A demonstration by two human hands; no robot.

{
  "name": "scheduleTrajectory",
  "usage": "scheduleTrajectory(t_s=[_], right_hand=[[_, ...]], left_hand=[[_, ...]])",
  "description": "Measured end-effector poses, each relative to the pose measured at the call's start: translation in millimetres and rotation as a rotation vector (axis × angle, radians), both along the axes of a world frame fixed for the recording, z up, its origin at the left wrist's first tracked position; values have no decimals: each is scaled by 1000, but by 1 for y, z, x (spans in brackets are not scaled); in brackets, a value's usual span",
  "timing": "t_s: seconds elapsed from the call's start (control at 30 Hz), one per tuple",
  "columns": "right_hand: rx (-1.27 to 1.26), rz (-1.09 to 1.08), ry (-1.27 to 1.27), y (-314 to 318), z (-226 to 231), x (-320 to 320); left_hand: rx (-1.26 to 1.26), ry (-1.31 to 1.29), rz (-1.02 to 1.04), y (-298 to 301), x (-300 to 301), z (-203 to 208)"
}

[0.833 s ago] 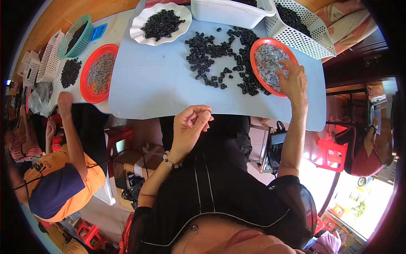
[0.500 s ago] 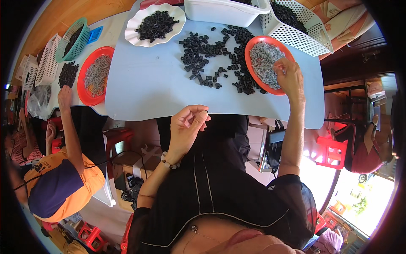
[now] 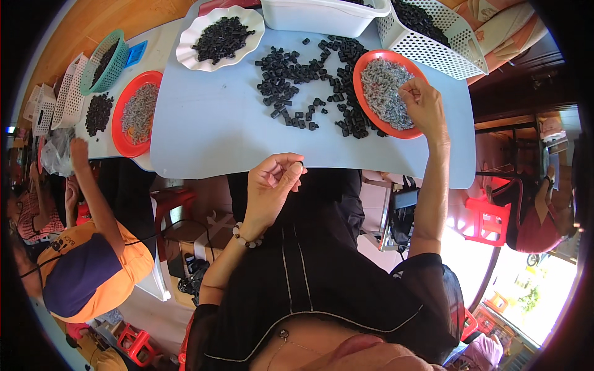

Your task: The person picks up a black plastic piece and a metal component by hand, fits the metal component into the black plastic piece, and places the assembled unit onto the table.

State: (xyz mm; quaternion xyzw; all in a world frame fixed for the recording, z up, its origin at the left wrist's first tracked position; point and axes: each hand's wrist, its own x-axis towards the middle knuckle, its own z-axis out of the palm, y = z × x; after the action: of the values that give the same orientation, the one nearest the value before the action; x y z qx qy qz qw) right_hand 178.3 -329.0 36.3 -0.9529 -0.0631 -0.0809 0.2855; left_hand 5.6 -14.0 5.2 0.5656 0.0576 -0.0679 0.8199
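Observation:
Just off the table's front edge, my left hand [image 3: 273,185] is closed in a pinch, with a small black piece [image 3: 302,163] partly showing between thumb and forefinger. My right hand [image 3: 426,111] hangs at the right side of a red oval plate [image 3: 359,80] heaped with tiny silvery-grey parts [image 3: 387,86]. Its thumb and fingertips are pressed together; whatever sits between them is too small to make out. Left of that plate, many loose black plastic parts [image 3: 278,77] lie scattered on the pale blue table [image 3: 204,123].
Along the far side stand a white scalloped dish [image 3: 185,46] of black parts, a white tub [image 3: 315,17] and a perforated white basket [image 3: 461,52]. On the left, a co-worker's hand [image 3: 79,151] is near another red plate [image 3: 117,133] and a green basket [image 3: 117,69].
My right hand has shifted slightly at the plate's edge, fingers still together. My left hand keeps its pinch. The co-worker's hand has pulled back from the black pile.

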Motion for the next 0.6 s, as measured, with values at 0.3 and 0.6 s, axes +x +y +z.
scheduleTrajectory(t_s=[0.3,0.6], right_hand=[[-172,76,-78,14,4,-1],[-95,79,-74,9,-1,7]], left_hand=[[1,-2,-7,1,2,-1],[2,3,3,3,0,0]])
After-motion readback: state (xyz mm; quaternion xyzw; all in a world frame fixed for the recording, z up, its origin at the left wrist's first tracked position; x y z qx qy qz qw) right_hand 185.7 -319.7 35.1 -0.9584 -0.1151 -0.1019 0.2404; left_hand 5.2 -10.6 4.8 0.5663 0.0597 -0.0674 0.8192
